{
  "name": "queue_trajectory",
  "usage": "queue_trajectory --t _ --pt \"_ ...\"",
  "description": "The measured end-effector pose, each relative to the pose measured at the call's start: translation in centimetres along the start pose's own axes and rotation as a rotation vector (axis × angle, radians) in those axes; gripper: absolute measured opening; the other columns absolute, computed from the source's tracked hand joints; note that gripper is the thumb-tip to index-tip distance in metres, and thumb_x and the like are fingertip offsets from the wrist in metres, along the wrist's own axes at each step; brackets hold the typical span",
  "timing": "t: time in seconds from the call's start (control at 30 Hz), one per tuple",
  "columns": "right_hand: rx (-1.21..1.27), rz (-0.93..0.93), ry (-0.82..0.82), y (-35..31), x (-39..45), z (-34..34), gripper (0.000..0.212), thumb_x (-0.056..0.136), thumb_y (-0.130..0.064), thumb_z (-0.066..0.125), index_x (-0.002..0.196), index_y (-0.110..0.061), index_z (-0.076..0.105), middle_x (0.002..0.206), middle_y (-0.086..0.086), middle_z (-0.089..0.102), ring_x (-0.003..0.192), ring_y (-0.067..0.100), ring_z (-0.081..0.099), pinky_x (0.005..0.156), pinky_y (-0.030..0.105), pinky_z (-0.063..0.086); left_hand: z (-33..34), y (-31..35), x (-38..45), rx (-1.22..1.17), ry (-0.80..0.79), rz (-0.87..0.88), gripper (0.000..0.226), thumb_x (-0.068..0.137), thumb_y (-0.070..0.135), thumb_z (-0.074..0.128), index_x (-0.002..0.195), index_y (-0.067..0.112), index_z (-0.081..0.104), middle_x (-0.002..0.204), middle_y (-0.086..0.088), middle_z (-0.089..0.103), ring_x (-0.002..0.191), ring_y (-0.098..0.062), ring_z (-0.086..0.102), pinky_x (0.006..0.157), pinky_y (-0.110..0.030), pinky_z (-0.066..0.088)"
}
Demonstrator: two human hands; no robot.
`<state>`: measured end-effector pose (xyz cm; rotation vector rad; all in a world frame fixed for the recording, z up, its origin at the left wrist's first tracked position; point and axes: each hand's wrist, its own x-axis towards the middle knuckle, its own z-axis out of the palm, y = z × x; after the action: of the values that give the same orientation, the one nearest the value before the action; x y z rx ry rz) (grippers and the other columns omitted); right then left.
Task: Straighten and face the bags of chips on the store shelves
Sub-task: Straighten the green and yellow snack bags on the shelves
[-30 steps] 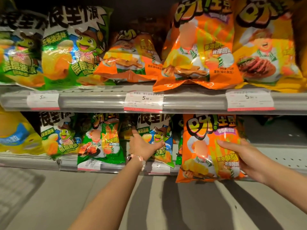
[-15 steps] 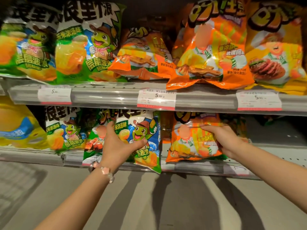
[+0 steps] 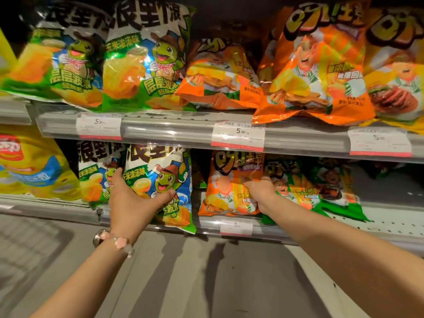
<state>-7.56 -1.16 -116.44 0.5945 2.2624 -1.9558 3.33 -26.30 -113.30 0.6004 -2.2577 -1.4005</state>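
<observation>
Store aisle, two grey metal shelves (image 3: 174,130) stocked with chip bags, white price tags (image 3: 237,136) on the rails. Lower shelf: left hand (image 3: 135,198) grips a glossy green-and-blue chip bag with a cartoon frog (image 3: 160,177), thumb across its front, bag upright at the shelf edge. Right hand (image 3: 260,188), blurred, rests on a shiny orange chip bag (image 3: 227,191) just beside; finger curl cannot be told.

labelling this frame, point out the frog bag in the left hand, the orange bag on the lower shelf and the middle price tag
frog bag (image 3: 160,177), head view, frog face
orange bag (image 3: 226,189), head view, front panel
middle price tag (image 3: 238,136), head view, centre
</observation>
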Motion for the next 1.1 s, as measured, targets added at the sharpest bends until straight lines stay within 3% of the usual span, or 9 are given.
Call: queue_trajectory --t 0.17,0.4,0.53,0.6,0.67,0.73,0.87,1.0,1.1 --pt "-0.451 -0.179 0.181 -0.2 -0.5 1.0 0.044 0.086 -0.019 0.063 0.118 0.007 0.048 0.121 0.025 0.053 0.103 0.037 0.058 0.08 0.036 0.047 -1.0 -1.0 0.7 -0.002 0.038 -0.011 0.138 0.021 0.07 0.081 0.14 0.029 0.024 0.127 -0.005 0.056 0.117 -0.026 0.056 0.095 -0.052 0.049" --pt "-0.602 -0.239 0.236 -0.7 -2.2 1.9 0.053 0.087 -0.023 0.061 0.126 0.007 0.04 0.133 0.027 0.037 0.119 0.041 0.046 0.094 0.039 0.042 -1.5 -1.8 1.1 -0.014 0.057 -0.028 0.144 0.022 0.07 0.078 0.145 0.024 0.02 0.135 -0.009 0.05 0.124 -0.028 0.05 0.099 -0.052 0.046" --pt "-0.718 -0.42 0.349 -1.3 -5.0 2.4 0.032 0.088 -0.028 0.059 0.098 0.003 0.059 0.106 0.025 0.056 0.113 0.039 0.046 0.095 0.04 0.034 -1.5 -1.9 1.3 -0.031 0.052 -0.035 0.143 0.026 0.065 0.081 0.146 0.021 0.018 0.136 -0.009 0.048 0.125 -0.028 0.049 0.1 -0.053 0.044" --pt "-0.697 -0.615 0.265 -1.5 -6.7 3.5 0.019 0.09 -0.026 0.057 0.088 -0.007 0.054 0.089 0.014 0.051 0.101 0.032 0.048 0.089 0.039 0.032 -1.7 -2.4 1.6 -0.04 0.057 -0.038 0.137 0.034 0.058 0.089 0.146 0.021 0.018 0.136 -0.008 0.048 0.126 -0.028 0.048 0.102 -0.053 0.043" --pt "-0.568 -0.72 0.038 -2.0 -7.9 5.7 0.025 0.092 -0.021 0.055 0.115 -0.013 0.051 0.103 0.006 0.048 0.097 0.017 0.044 0.09 0.032 0.036 -2.1 -3.0 2.0 -0.07 0.083 -0.031 0.138 0.031 0.064 0.088 0.143 0.025 0.018 0.135 -0.006 0.05 0.124 -0.027 0.05 0.101 -0.053 0.044" --pt "-0.469 -0.67 -0.157 -2.4 -7.7 8.7 0.046 0.092 -0.021 0.058 0.134 -0.012 0.043 0.124 0.007 0.047 0.103 0.011 0.047 0.097 0.03 0.042 -2.8 -3.6 2.4 -0.102 0.115 -0.038 0.139 0.022 0.075 0.082 0.139 0.032 0.021 0.134 -0.003 0.052 0.122 -0.025 0.053 0.099 -0.051 0.046" --pt "-0.524 -0.333 -0.244 -2.4 -5.5 13.5 0.077 0.083 -0.039 0.069 0.138 0.0 0.032 0.135 0.018 0.045 0.12 0.03 0.049 0.095 0.034 0.044 -4.3 -5.1 3.0 -0.142 0.134 -0.036 0.135 0.023 0.067 0.085 0.138 0.029 0.026 0.127 0.0 0.057 0.112 -0.021 0.06 0.095 -0.049 0.05" --pt "-0.425 -0.106 -0.294 -0.9 -3.6 15.4 0.085 0.082 -0.039 0.071 0.144 -0.001 0.027 0.143 0.016 0.043 0.128 0.032 0.045 0.097 0.033 0.041 -5.2 -6.8 3.8 -0.142 0.14 -0.056 0.14 0.017 0.076 0.081 0.137 0.035 0.024 0.128 0.0 0.057 0.114 -0.024 0.059 0.095 -0.052 0.049" --pt "-0.355 -0.136 -0.266 0.2 -2.7 16.2 0.074 0.08 -0.038 0.073 0.138 -0.005 0.042 0.137 0.015 0.052 0.122 0.032 0.052 0.1 0.04 0.045 -5.6 -7.2 4.1 -0.16 0.141 -0.041 0.137 0.019 0.073 0.083 0.137 0.031 0.027 0.124 0.001 0.059 0.11 -0.022 0.061 0.093 -0.051 0.05"
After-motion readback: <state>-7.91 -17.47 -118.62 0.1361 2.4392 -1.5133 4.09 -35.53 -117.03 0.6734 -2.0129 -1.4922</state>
